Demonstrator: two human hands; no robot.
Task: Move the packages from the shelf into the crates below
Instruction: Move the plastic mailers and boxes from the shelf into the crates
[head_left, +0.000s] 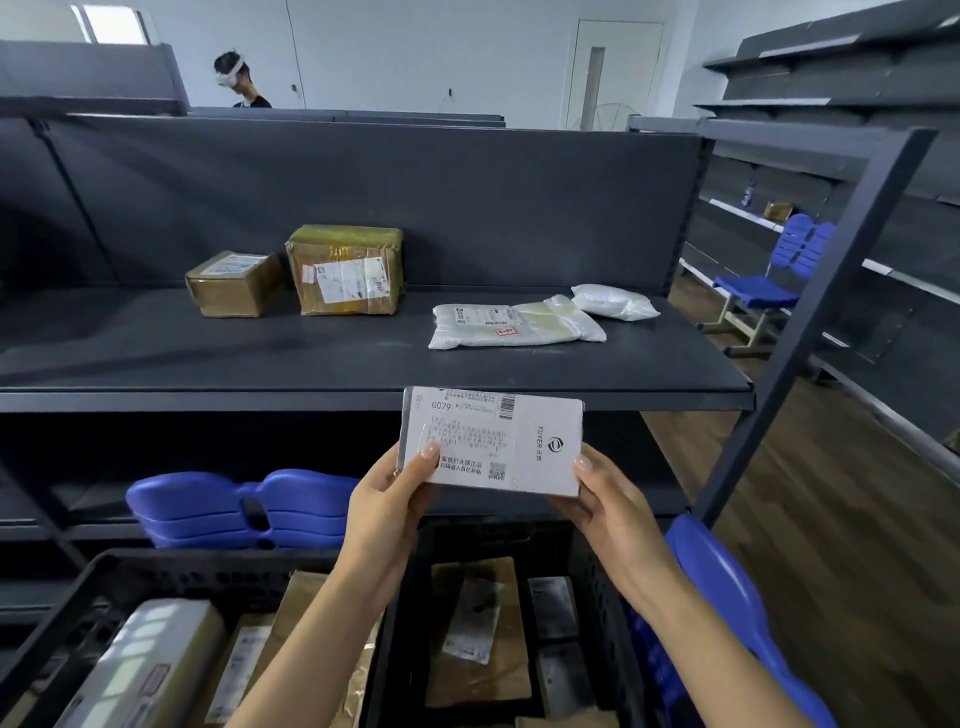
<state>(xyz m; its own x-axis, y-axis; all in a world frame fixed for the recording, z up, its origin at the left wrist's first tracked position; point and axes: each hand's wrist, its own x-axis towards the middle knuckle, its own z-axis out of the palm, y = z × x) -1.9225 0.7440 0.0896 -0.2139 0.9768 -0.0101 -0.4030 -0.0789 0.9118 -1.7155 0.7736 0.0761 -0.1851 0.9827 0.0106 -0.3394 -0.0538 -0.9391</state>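
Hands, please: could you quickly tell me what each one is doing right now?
Left hand: closed on the left end of the white labelled box.
Right hand: closed on the right end of the same box, held above the crates.

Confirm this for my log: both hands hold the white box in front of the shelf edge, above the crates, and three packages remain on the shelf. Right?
Not quite. Four packages remain on the shelf, not three: two brown boxes and two white bags, as the head view shows. The rest holds: left hand and right hand hold the white box above the crates.
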